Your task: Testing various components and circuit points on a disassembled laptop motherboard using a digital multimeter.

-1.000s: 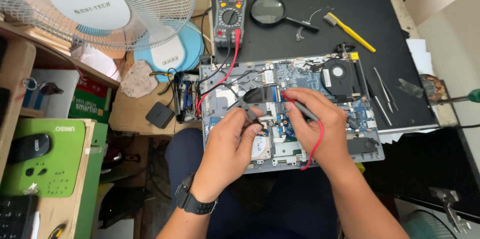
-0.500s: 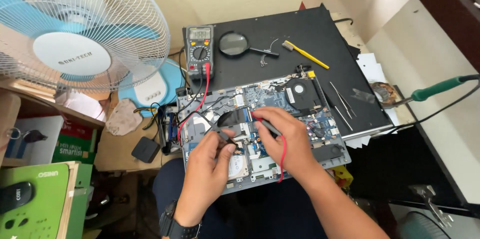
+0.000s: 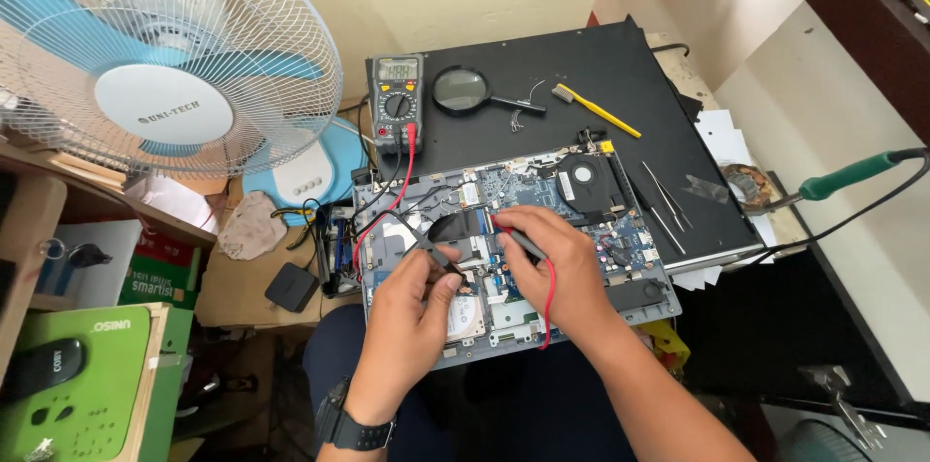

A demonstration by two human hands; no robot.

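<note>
**A:** Head view first. Where are you in the job?

**B:** You're probing. Your left hand (image 3: 412,312) pinches the black probe (image 3: 433,254) between thumb and fingers, tip down on the open laptop's board (image 3: 542,196). Your right hand (image 3: 552,263) pinches the red probe (image 3: 523,241) the same way, its tip just beside the left hand's, near the middle of the board. The open laptop (image 3: 639,302) lies across your lap, right under both hands.

**A:** And what does the next move ask of you?

**B:** I judge it calls for steady tips: both points sit among small parts, so a slip could bridge two contacts. You'd also need a glance beyond your left hand at the multimeter (image 3: 395,99), where both leads run.

**A:** The surface?

**B:** Beyond your hands a black panel (image 3: 581,65) carries a magnifying glass (image 3: 465,91) and a yellow-handled brush (image 3: 593,108). Tweezers (image 3: 666,199) lie past your right hand.

**A:** The room?

**B:** A blue and white fan (image 3: 165,65) stands far off your left hand by a cluttered shelf (image 3: 58,176). A green-handled soldering iron (image 3: 843,176) rests well off your right hand on the counter (image 3: 872,259).
</note>
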